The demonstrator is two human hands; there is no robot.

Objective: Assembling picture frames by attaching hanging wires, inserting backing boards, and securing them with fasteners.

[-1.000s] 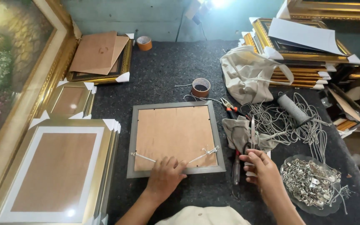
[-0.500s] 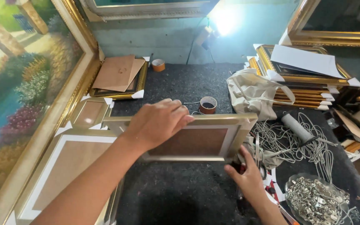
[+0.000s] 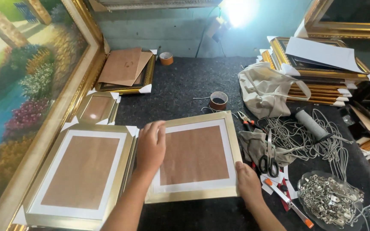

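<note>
On the dark felt-covered table point(image 3: 185, 90), a gold picture frame point(image 3: 195, 156) lay face up with a white mat and brown board inside. The left hand point(image 3: 150, 145) rested flat and open on the frame's left edge, fingers spread over the mat. The right hand point(image 3: 248, 183) gripped the frame's lower right corner, thumb on top. Just left of it sat a larger gold frame point(image 3: 80, 175), near but apart. Scissors point(image 3: 269, 159) lay on a grey cloth point(image 3: 253, 143) just right of the held frame, beside a tangle of grey cord point(image 3: 317, 141). Further right, a clear bag of metal hangers point(image 3: 330, 199) rested near the table edge.
</note>
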